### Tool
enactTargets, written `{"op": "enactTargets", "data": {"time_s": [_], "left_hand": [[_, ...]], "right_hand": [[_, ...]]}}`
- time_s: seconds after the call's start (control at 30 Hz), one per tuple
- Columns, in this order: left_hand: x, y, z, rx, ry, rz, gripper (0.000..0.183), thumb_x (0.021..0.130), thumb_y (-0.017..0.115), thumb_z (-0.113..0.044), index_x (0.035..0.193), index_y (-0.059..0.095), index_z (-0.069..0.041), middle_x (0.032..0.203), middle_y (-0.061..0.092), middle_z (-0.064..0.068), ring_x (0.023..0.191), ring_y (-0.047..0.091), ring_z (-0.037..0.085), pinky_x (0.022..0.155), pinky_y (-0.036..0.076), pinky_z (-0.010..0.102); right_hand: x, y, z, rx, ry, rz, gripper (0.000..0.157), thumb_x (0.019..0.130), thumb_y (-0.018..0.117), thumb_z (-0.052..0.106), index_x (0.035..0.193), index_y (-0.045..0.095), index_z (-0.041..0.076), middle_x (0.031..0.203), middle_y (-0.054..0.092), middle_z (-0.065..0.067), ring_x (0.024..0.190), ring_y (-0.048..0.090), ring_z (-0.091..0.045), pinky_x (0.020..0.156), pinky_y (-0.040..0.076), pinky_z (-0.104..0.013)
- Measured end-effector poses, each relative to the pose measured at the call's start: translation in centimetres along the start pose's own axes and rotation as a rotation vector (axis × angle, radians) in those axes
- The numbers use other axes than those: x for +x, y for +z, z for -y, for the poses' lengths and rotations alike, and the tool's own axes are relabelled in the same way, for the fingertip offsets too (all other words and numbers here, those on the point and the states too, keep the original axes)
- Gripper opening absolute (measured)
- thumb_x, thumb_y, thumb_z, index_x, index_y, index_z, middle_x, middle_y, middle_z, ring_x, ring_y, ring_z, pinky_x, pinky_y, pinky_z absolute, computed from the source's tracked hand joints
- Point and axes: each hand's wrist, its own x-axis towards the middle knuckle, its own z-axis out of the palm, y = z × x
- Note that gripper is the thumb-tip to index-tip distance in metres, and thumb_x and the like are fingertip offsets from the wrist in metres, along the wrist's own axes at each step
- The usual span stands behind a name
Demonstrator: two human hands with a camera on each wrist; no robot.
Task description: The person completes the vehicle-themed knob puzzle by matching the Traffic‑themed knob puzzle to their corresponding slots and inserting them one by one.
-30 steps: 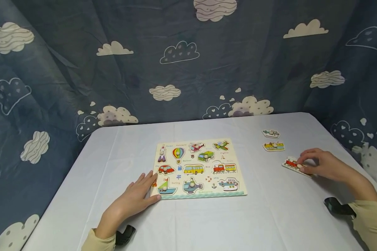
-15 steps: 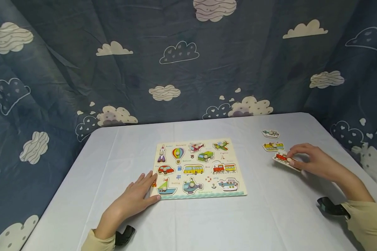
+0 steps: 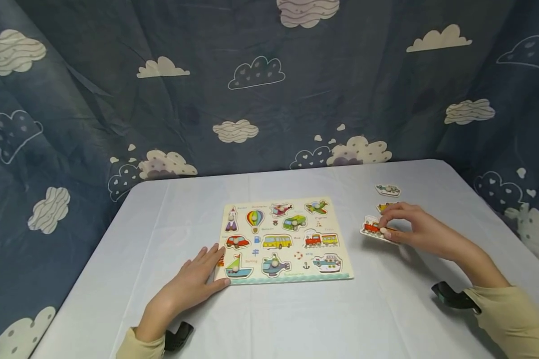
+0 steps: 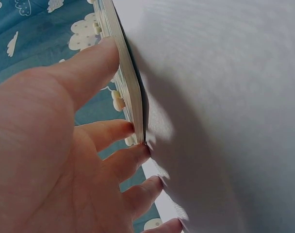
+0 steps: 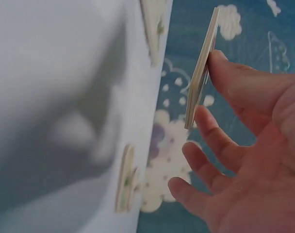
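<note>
In the head view, my right hand [image 3: 424, 234] pinches a flat wooden train puzzle piece [image 3: 371, 227], red engine at its left end, by a small knob. The right wrist view shows that train piece [image 5: 202, 73] edge-on and raised off the table, between thumb and fingertips. My left hand [image 3: 186, 281] rests with extended fingers at the lower left corner of a cream puzzle board [image 3: 296, 278]. Vehicle pictures cover the board, and knobs show on several of them. In the left wrist view, thumb and fingertips touch the edge of the board [image 4: 130, 87].
Beyond the right hand lies a yellow puzzle piece [image 3: 383, 206], partly hidden by the fingers. Farther back sits a small pale vehicle piece [image 3: 388, 190]. A white cloth covers the table [image 3: 314, 319]. Behind it hangs a dark blue curtain [image 3: 197, 99] with cloud prints.
My right hand has lifted the train piece and carried it left, toward the board, now partly covering the yellow piece. The left hand has stayed in place.
</note>
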Motion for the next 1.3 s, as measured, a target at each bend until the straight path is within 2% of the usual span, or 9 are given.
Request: {"op": "enactTargets", "data": {"time_s": [0.2, 0.37, 0.7, 0.83, 1.03, 1.3], "left_hand": [[0.0, 0.0, 0.1, 0.007, -0.005, 0.002, 0.077, 0.093, 0.065, -0.047, 0.154, 0.035, -0.011, 0.159, 0.027, 0.012, 0.146, 0.018, 0.038, 0.111, 0.015, 0.066], [0.1, 0.1, 0.1, 0.005, 0.001, -0.004, 0.077, 0.093, 0.065, -0.047, 0.154, 0.035, -0.011, 0.159, 0.027, 0.011, 0.147, 0.018, 0.037, 0.111, 0.015, 0.066], [0.2, 0.2, 0.1, 0.011, -0.008, -0.003, 0.077, 0.093, 0.065, -0.045, 0.154, 0.035, -0.011, 0.16, 0.027, 0.011, 0.147, 0.018, 0.037, 0.112, 0.015, 0.065], [0.2, 0.2, 0.1, 0.017, -0.012, 0.001, 0.077, 0.093, 0.065, -0.045, 0.154, 0.034, -0.011, 0.16, 0.026, 0.011, 0.147, 0.017, 0.036, 0.112, 0.015, 0.065], [0.0, -0.1, 0.1, 0.005, -0.006, -0.007, 0.077, 0.093, 0.065, -0.045, 0.154, 0.034, -0.01, 0.159, 0.027, 0.013, 0.146, 0.018, 0.038, 0.111, 0.014, 0.066], [0.0, 0.0, 0.1, 0.002, 0.004, -0.004, 0.077, 0.093, 0.064, -0.047, 0.154, 0.035, -0.011, 0.16, 0.027, 0.011, 0.146, 0.018, 0.038, 0.111, 0.015, 0.066]], "right_hand": [[1.0, 1.2, 2.1, -0.036, -0.003, 0.015, 0.013, 0.086, 0.078, 0.018, 0.093, 0.069, 0.024, 0.125, 0.056, -0.016, 0.122, 0.041, -0.04, 0.094, 0.032, -0.065], [2.1, 2.1, 2.9, -0.074, -0.044, 0.026, 0.014, 0.086, 0.078, 0.017, 0.093, 0.069, 0.026, 0.122, 0.059, -0.012, 0.119, 0.046, -0.036, 0.096, 0.034, -0.061], [4.3, 3.3, 2.8, -0.038, -0.087, 0.14, 0.019, 0.086, 0.078, 0.013, 0.096, 0.071, 0.027, 0.122, 0.059, -0.008, 0.119, 0.047, -0.034, 0.097, 0.037, -0.059], [5.1, 3.8, 2.6, -0.053, -0.143, 0.144, 0.018, 0.086, 0.077, 0.013, 0.095, 0.071, 0.027, 0.12, 0.059, -0.005, 0.117, 0.048, -0.033, 0.096, 0.038, -0.057], [6.4, 4.9, 2.8, -0.064, -0.183, 0.146, 0.016, 0.086, 0.078, 0.014, 0.094, 0.072, 0.026, 0.12, 0.058, -0.006, 0.115, 0.046, -0.028, 0.096, 0.037, -0.053], [7.7, 6.1, 2.8, -0.083, -0.188, 0.167, 0.017, 0.085, 0.079, 0.013, 0.091, 0.073, 0.027, 0.122, 0.059, -0.007, 0.116, 0.046, -0.029, 0.097, 0.036, -0.052]]}}
